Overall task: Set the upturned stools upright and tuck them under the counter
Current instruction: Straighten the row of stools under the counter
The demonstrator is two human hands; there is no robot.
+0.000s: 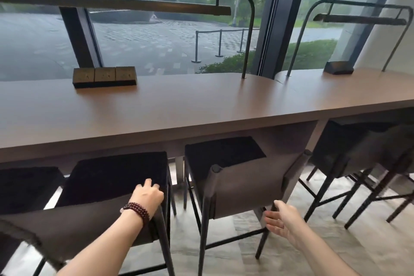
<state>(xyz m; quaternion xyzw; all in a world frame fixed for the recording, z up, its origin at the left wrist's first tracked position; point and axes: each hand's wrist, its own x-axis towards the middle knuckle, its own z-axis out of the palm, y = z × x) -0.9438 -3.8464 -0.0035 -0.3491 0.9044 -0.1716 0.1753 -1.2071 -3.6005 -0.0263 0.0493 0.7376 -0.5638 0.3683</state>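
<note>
The left grip (146,195) rests curled over the backrest top of the near stool (116,177) at seven o'clock. The right grip (281,219), open and empty, hangs just beside the middle stool (226,154), already upright at the desk (179,105). Push low and level, keeping the legs square, until the seats slide underneath.

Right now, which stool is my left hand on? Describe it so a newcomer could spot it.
Find the long brown counter along the window. Upright stools line its near edge; yours is the stool below the socket block. Only it has the left hand, with a bead bracelet, on its backrest.
</note>
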